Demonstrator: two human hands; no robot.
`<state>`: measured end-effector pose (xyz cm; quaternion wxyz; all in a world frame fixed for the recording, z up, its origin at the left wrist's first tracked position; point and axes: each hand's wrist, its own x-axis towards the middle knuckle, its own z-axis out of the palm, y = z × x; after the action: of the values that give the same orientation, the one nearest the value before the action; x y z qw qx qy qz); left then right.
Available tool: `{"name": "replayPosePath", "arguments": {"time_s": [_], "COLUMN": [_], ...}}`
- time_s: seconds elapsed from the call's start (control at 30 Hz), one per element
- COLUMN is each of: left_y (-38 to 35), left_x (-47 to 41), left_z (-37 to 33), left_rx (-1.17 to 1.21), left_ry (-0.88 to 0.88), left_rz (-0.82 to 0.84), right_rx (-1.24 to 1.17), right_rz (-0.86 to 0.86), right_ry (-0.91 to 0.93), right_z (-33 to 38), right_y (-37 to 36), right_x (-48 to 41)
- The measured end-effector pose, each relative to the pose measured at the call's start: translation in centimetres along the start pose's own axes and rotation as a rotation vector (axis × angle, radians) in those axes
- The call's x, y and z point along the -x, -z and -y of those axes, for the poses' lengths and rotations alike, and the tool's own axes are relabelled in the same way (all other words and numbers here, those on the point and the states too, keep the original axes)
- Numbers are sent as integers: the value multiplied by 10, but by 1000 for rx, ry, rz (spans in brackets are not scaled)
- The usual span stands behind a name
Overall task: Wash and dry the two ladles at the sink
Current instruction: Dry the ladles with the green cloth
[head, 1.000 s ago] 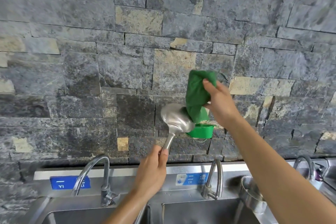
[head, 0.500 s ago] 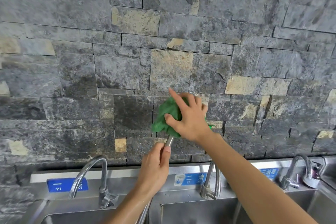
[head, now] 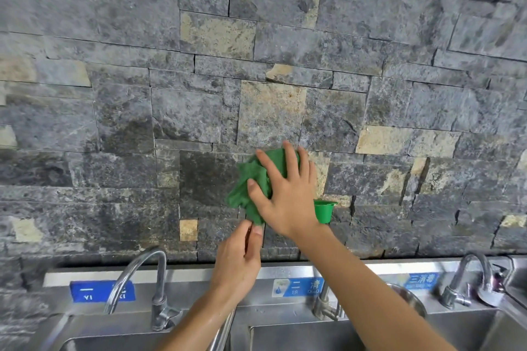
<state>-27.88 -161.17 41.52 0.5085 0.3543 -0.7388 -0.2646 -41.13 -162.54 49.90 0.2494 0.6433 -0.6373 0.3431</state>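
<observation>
I hold one steel ladle upright in front of the stone wall. My left hand is closed around its handle, and the lower end of the ladle handle shows below my wrist. The ladle's bowl is hidden under a green cloth. My right hand presses that cloth around the bowl, fingers spread over it. No second ladle is recognisable in view.
Steel sink basins run along the bottom, with a left faucet, a middle faucet and a right faucet. A green plastic cup hangs on the wall. A round steel vessel sits behind my right forearm.
One second ago the ladle bowl was bare with the cloth held beside it. My right hand has since wrapped the cloth over the bowl and shifted its grip around it.
</observation>
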Motion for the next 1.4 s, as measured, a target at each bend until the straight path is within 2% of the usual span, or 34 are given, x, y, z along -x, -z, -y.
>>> {"name": "replayPosePath", "arguments": {"time_s": [0.07,0.13,0.23,0.3,0.33,0.4,0.53,0.63,0.67,0.73,0.83,0.97,1.07,1.23,1.4], "left_y": [2,4,3,4,6,8,4,0,1,2,2,2,3,-3,-3], "left_x": [1,6,11,13,13,11,3,4,6,9,12,19,20,4,-9], "left_z": [2,3,3,4,5,7,10,11,11,10,7,10,17,7,-3], "left_rx": [-10,-7,25,40,35,15,29,68,50,1,-21,-25,-47,108,126], "left_ry": [-27,-62,-75,-56,-51,-57,12,41,22,-27,-37,-21,-3,142,141], "left_rz": [20,55,39,18,15,9,-25,1,15,42,54,63,61,53,51], "right_rx": [109,96,-304,-543,-570,-458,-49,130,151,128,-55,-286,-498,-1127,-1362], "right_rz": [59,192,388,390,373,257,70,76,110,231,323,305,226,22,55], "right_ry": [46,-21,-305,-466,-470,-361,-39,121,128,21,-209,-383,-533,-846,-909], "right_z": [-1,-2,-7,-9,-6,-2,9,13,11,8,3,-3,-4,19,33], "right_y": [5,15,38,46,47,35,10,4,5,11,18,13,5,-14,-24], "right_x": [-16,-37,-69,-71,-66,-47,-8,-7,-14,-31,-47,-40,-25,10,24]}}
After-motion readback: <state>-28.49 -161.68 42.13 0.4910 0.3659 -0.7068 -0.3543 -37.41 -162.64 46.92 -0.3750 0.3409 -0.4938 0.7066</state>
